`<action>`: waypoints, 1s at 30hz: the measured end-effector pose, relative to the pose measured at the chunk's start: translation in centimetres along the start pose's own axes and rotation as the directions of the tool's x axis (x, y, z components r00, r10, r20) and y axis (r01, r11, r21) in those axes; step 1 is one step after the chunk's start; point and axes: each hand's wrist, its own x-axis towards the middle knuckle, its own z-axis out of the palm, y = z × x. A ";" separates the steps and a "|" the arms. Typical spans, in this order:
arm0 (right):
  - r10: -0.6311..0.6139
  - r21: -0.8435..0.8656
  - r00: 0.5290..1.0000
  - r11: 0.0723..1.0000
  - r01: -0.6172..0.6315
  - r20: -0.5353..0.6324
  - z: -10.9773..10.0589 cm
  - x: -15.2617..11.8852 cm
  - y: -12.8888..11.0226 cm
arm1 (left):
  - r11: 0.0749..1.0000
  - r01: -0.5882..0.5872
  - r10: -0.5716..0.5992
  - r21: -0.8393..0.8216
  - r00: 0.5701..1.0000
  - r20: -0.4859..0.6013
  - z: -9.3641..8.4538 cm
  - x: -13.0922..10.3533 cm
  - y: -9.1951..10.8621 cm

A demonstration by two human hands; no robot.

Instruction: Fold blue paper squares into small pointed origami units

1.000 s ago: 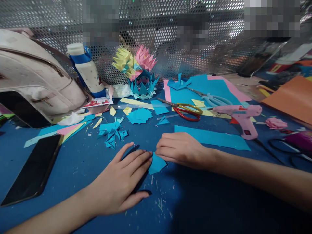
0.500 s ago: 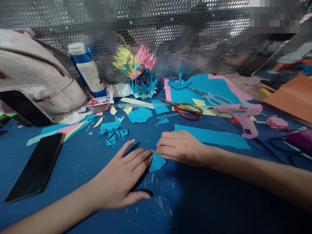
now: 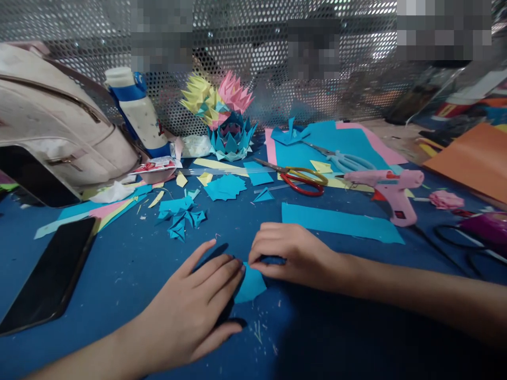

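A small blue paper piece (image 3: 250, 285) lies on the dark blue table between my hands. My left hand (image 3: 202, 301) rests flat with its fingers stretched out, the fingertips touching the paper's upper left edge. Curled in a pinch, my right hand (image 3: 291, 253) has thumb and fingertips at the paper's upper right corner. Folded blue pieces (image 3: 182, 216) lie beyond my left hand, and a long blue strip (image 3: 340, 224) lies beyond my right.
Red-and-yellow-handled scissors (image 3: 303, 179), a pink glue gun (image 3: 396, 192) and paper flowers (image 3: 232, 134) stand or lie farther back. At left are a black phone (image 3: 51, 274), a bottle (image 3: 138, 113) and a backpack (image 3: 67, 121). Orange paper (image 3: 475, 163) is at right.
Both hands and the small blue paper have shifted toward me. The right hand's thumb now shows apart from its palm, with a gap between. The paper has turned slightly.
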 end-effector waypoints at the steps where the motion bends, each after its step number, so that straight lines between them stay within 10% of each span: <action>1: 0.011 0.040 1.000 0.999 -0.012 0.014 0.1 0.0 0.0 | 1.000 -0.001 0.001 -0.008 1.000 0.001 0.0 0.0 0.1; 10: 0.034 0.179 0.999 0.983 -0.034 0.004 0.2 -0.1 0.7 | 1.000 -0.025 0.024 -0.010 0.994 -0.105 0.4 0.0 0.3; 30: -0.223 -0.164 0.974 0.963 0.215 -0.033 0.3 -0.4 0.1 | 1.000 0.008 -0.008 0.001 0.996 -0.087 0.5 0.1 0.4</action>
